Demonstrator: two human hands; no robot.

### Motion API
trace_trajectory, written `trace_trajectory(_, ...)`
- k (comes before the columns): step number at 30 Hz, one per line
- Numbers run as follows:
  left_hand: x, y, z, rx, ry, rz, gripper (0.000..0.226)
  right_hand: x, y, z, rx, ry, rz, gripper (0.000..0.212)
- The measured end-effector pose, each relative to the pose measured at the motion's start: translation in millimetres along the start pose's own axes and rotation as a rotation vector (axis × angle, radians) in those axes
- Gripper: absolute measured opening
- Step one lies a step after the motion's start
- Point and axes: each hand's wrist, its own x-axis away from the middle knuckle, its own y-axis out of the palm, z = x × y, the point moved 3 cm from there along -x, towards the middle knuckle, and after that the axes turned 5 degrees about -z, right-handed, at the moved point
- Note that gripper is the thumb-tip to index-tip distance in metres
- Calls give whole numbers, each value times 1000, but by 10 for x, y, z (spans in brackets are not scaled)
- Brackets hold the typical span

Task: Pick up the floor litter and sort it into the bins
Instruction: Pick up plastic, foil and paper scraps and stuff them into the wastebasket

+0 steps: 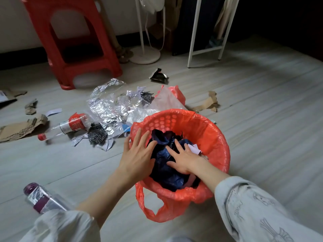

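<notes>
A red bin (208, 130) lined with a red plastic bag stands on the floor in front of me. Inside it lies a crumpled dark blue bag (164, 168) with a scrap of white paper (194, 148) beside it. My left hand (138, 154) lies flat with spread fingers over the bin's left rim and the blue bag. Fingers straight, my right hand (183, 158) presses down on the blue bag. Litter lies beyond the bin: silver foil (108, 103), a clear bottle with a red label (70, 125), torn cardboard (19, 130) and a black wrapper (159, 75).
A red plastic stool (70, 41) stands at the back left, a white fan base (145, 55) and a white metal frame (206, 51) behind the litter. A purple-capped bottle (42, 198) lies by my left sleeve. More cardboard (208, 103) lies behind the bin to its right.
</notes>
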Motion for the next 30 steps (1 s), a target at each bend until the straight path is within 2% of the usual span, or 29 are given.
trace_trajectory(4,20,110,-68,55,2,9,64,-265,269,-47,47,83,-120,62)
trace_trajectory(8,8,182,-54,80,-2,69,72,-571,478,-56,21,158,-164,62)
trace_trajectory(13,56,285,-107,106,-54,41,77,-640,535,-146,55,106,-178,63)
trace_trajectory(16,34,290,-119,79,-50,69,78,-530,382,-142,9,43,-77,63)
trace_trajectory(19,-9,255,-151,80,-41,73,79,-382,116,-145,-40,6,146,60)
trace_trajectory(22,13,264,-167,91,-44,58,80,-240,50,-139,-58,40,355,79)
trace_trajectory(24,28,275,-150,85,-47,65,80,-237,118,-119,50,12,315,96)
trace_trajectory(27,44,284,-122,96,-40,92,78,-335,214,-65,132,-8,149,95)
trace_trajectory(30,37,279,-100,132,-34,90,80,-446,283,-73,125,14,50,94)
